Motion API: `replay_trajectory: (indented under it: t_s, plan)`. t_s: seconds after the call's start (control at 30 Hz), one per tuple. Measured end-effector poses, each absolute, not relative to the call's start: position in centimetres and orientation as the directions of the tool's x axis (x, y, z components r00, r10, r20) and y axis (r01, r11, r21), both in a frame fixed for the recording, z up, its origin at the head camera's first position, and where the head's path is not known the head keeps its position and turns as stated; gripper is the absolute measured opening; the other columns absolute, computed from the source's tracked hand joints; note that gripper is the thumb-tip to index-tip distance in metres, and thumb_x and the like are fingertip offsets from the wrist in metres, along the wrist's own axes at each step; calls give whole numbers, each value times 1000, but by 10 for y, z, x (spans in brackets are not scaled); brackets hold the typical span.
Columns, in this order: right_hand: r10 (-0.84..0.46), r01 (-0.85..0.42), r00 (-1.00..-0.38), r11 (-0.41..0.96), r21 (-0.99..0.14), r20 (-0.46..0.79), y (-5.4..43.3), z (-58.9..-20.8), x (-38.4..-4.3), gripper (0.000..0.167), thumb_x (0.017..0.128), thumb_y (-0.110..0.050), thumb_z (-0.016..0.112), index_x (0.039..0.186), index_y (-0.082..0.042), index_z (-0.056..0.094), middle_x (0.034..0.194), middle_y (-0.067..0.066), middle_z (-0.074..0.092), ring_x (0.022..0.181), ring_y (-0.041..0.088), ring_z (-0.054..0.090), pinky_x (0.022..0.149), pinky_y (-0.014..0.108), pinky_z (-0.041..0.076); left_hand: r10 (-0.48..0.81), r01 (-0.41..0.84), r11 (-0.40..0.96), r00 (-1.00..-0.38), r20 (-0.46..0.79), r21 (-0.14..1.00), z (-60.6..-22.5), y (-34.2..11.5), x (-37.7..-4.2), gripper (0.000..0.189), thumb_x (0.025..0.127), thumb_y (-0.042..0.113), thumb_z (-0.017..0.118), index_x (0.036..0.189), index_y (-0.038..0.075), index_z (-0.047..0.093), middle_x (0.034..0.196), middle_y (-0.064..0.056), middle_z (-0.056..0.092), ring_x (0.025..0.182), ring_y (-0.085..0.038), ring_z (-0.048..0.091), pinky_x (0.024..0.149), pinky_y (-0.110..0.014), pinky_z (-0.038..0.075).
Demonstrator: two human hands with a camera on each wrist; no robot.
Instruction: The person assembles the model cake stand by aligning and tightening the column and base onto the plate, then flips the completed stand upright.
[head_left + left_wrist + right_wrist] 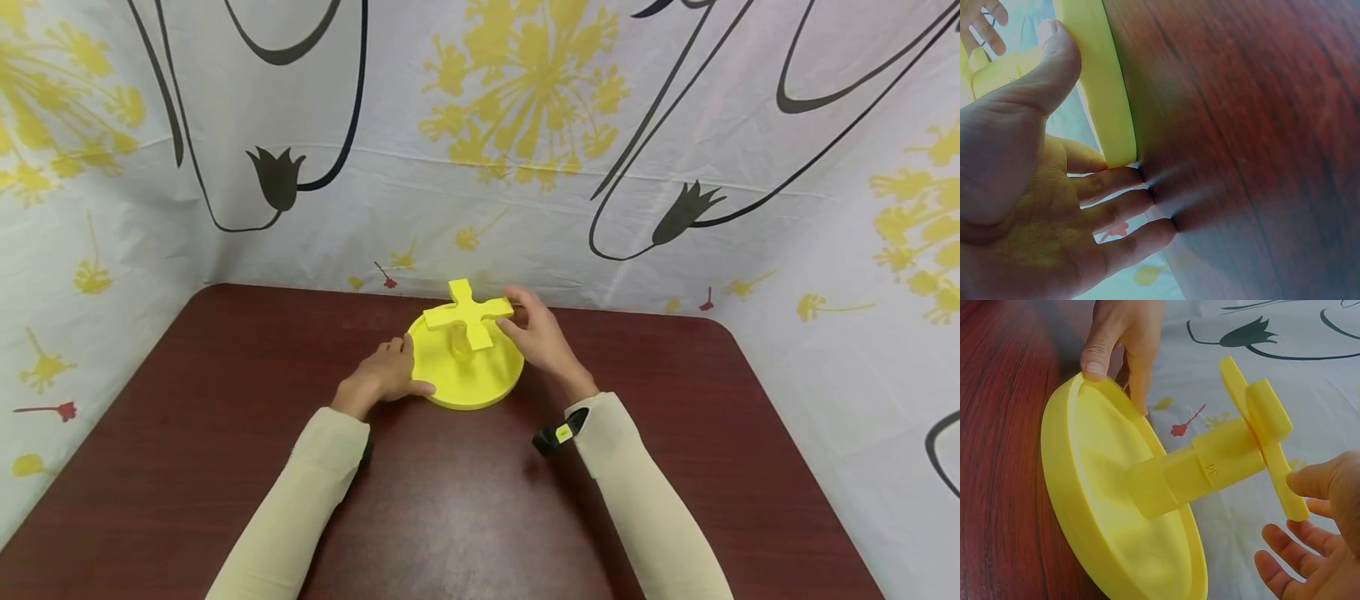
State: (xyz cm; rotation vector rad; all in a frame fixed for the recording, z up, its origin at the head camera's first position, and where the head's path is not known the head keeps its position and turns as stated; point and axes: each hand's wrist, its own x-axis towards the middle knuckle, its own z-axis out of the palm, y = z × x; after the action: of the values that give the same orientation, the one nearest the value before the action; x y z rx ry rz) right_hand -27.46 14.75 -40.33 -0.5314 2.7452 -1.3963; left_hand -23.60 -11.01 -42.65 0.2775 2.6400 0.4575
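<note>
A yellow round base [457, 385] with a raised rim lies on the table. From its middle rises a stepped yellow post [1210, 459] with small marks on its side. On top of the post sits a yellow four-armed cross [468, 313]. My left hand [382, 372] holds the base at its left edge, the thumb over the rim and the other fingers along the outside, fingertips down at the tabletop. With thumb and index finger my right hand [546, 340] pinches one arm of the cross at the right; its other fingers hang loose below.
Under it all is a dark red-brown wooden table [465, 508] with rounded far corners. A white cloth [480, 217] with yellow, red and dark flower prints hangs behind and at both sides. A black wrist strap [561, 432] shows at the right sleeve.
</note>
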Motion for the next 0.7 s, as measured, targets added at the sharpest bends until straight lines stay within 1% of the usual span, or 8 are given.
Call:
replay_trajectory:
  t_s: [0.17, 0.3, 0.4, 0.53, 0.63, 0.7]
  plan:
    - [-284, -287, -949, 587, -757, 139, 148, -402, -273, 46, 98, -15, 63, 141, -6, 50, 136, 16, 50, 117, 34, 58, 95, 47, 51, 262, 116, 927, -880, -396, 356, -426, -109, -236, 101, 96, 50, 61, 155, -10, 4, 161, -31, 12, 148, -45, 16, 117, -54, 26]
    - [-284, -278, -951, 610, -742, 123, 148, -399, -272, 44, 97, -18, 65, 137, -3, 54, 131, 16, 52, 118, 37, 56, 97, 49, 49, 261, 114, 927, -880, -397, 357, -425, -110, -235, 101, 96, 49, 61, 155, -10, 4, 161, -31, 11, 149, -45, 16, 117, -54, 25]
    - [-285, -270, -953, 636, -723, 106, 148, -396, -269, 43, 96, -22, 67, 133, -3, 57, 125, 14, 54, 111, 35, 56, 93, 47, 49, 258, 109, 927, -880, -400, 359, -424, -110, -235, 101, 96, 49, 61, 155, -10, 4, 161, -30, 11, 149, -45, 15, 117, -54, 25]
    - [-293, -266, -952, 666, -697, 84, 147, -392, -266, 37, 94, -26, 70, 126, -8, 62, 114, 10, 58, 95, 27, 56, 80, 39, 48, 255, 104, 927, -880, -402, 360, -424, -110, -234, 101, 96, 49, 62, 155, -10, 4, 161, -30, 11, 149, -45, 15, 117, -54, 25]
    - [-303, -264, -951, 676, -688, 67, 146, -390, -263, 34, 92, -29, 72, 120, -11, 63, 107, 8, 60, 91, 24, 57, 75, 35, 49, 255, 104, 927, -880, -402, 360, -424, -110, -234, 101, 96, 49, 61, 155, -10, 4, 161, -30, 11, 149, -45, 15, 117, -54, 24]
    - [-308, -261, -950, 681, -684, 55, 146, -389, -262, 35, 91, -30, 73, 119, -12, 63, 106, 7, 61, 91, 23, 58, 75, 35, 49, 255, 104, 927, -879, -402, 361, -424, -110, -234, 101, 95, 49, 61, 155, -10, 4, 161, -30, 11, 149, -45, 15, 117, -54, 24]
